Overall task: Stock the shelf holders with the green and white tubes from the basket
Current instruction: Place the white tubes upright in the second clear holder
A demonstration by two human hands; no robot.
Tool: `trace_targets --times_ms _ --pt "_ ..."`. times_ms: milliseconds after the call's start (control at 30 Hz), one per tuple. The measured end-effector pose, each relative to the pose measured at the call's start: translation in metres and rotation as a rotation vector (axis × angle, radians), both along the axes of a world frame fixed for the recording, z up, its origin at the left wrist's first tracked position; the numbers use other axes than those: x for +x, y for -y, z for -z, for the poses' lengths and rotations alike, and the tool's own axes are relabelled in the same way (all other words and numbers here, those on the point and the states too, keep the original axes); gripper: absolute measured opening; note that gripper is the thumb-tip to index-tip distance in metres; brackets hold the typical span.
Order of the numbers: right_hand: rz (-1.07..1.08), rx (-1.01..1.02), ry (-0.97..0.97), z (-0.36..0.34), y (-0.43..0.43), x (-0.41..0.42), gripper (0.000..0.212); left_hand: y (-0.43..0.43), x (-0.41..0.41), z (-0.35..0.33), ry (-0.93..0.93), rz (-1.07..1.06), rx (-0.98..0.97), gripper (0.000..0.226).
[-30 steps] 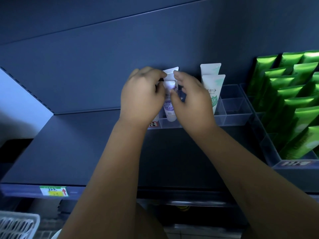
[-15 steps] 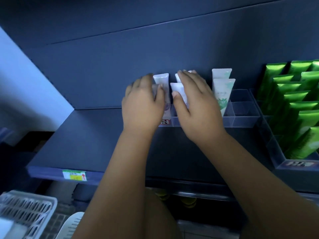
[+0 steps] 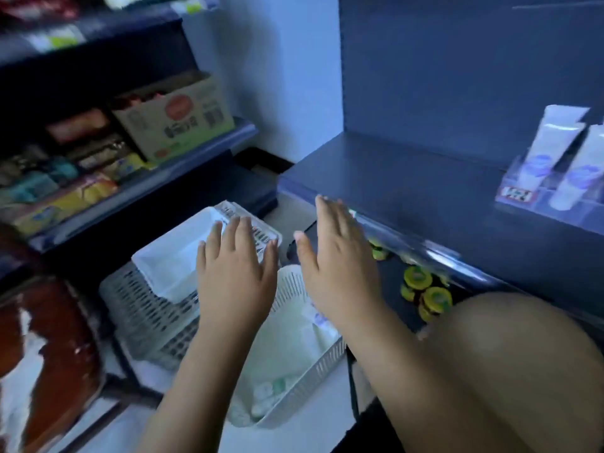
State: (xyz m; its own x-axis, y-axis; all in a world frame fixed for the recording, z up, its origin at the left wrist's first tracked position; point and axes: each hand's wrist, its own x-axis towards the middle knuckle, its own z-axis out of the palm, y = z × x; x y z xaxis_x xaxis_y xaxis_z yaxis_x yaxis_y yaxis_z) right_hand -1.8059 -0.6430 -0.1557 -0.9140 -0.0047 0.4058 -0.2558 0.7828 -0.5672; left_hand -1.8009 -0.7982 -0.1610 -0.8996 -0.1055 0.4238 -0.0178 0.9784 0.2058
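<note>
The pale green and white plastic tubes (image 3: 291,335) lie in a heap inside a white slatted plastic basket (image 3: 305,379) on the floor, near the middle of the scene; some round caps show at the near end of the heap. Both hands hover over this basket with nothing in them. The left hand (image 3: 235,273) is released, its fingers straight and spread, above the far left edge of the basket. The right hand (image 3: 340,263) is released too, fingers straight and close together, just to the right, near the front edge of a dark blue metal shelf (image 3: 408,178).

Left of the basket stands a grey slatted plastic basket (image 3: 143,308), and a smaller white basket (image 3: 173,259) rests tilted on top of it. On the right side of the shelf is a clear plastic holder (image 3: 572,212), and white tubes with blue print (image 3: 549,145) stand upright in its compartments. Below the shelf edge I can see some round yellow-green lids (image 3: 421,286). A bare knee (image 3: 510,371) fills the near right corner. On the far left there are other shelves with blurred packages and an open cardboard box (image 3: 176,119)
</note>
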Motion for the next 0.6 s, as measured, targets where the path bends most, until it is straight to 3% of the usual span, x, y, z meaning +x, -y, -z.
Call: trace_targets --times_ms 267,400,600 --pt "-0.269 0.337 0.35 0.111 0.07 0.017 0.056 0.081 0.075 0.12 0.341 -0.142 0.147 0.059" --pt "-0.21 0.371 0.669 0.15 0.072 0.006 0.04 0.087 0.087 0.18 0.54 -0.162 0.297 0.054" --pt "-0.045 0.309 1.008 0.204 0.09 -0.036 0.04 0.102 0.054 0.237 0.777 -0.308 0.547 0.054"
